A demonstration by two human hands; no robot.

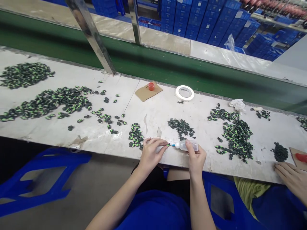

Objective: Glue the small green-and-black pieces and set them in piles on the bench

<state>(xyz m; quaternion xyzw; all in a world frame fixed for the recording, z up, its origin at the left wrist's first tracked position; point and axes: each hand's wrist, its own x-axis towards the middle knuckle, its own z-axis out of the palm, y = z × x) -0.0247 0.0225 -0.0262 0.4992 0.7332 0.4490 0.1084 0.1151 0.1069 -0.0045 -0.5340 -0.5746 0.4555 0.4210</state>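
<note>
Between thumb and fingertips, my left hand pinches a small black and green part. My right hand is wrapped round a clear squeeze bottle, held on its side with its blue nozzle pointing left at the small part. Whether the tip touches the part I cannot tell. Just left of my left hand lies a group of black and green parts. A pile of thin black pieces lies beyond the bottle.
Large piles of black and green parts spread across the table at left and right. At the back are cardboard with a red cup and a tape roll. A co-worker's hand rests at far right.
</note>
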